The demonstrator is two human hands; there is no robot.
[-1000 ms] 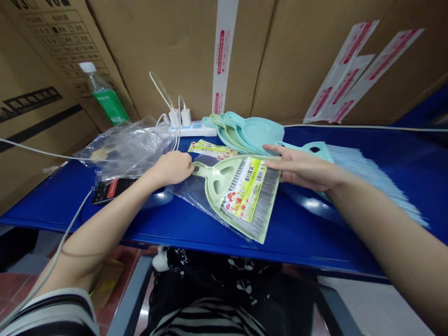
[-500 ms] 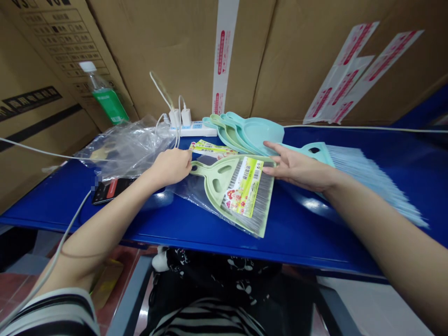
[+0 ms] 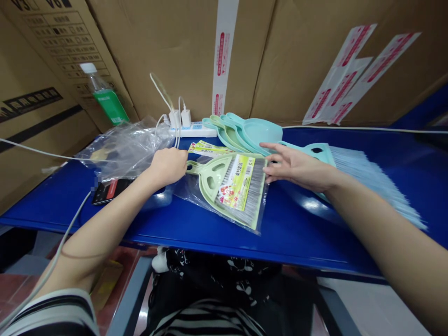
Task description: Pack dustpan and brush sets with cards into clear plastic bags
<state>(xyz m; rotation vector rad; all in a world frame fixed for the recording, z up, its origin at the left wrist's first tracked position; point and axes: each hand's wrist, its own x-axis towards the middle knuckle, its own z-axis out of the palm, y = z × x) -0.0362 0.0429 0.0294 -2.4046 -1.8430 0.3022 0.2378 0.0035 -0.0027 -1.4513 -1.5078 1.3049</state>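
A light green dustpan [image 3: 212, 179] lies flat over a clear plastic bag [image 3: 191, 191], its handle pointing left. Grey brush bristles [image 3: 254, 191] and a yellow-green printed label [image 3: 238, 182] rest on its face. My left hand [image 3: 170, 165] is closed at the handle's end; whether its fingers also pinch the bag is hidden. At the wide edge on the right, my right hand [image 3: 294, 165] has its fingers apart, the tips touching the edge. Beyond it lies a light blue brush [image 3: 371, 177] with its bristles to the right.
Blue and green dustpans [image 3: 262, 130] overlap at the back, near more printed labels [image 3: 208, 148]. Left of them are a white power strip [image 3: 199, 130], crumpled plastic bags [image 3: 129, 144], a phone [image 3: 112, 190] and a bottle [image 3: 108, 100]. Cardboard boxes [image 3: 297, 60] wall the blue table [image 3: 297, 242].
The green dustpan with its brush and label has shifted slightly left, along with my left hand. The right fingertips have stayed by its wide edge, and the bag's corner shows past it.
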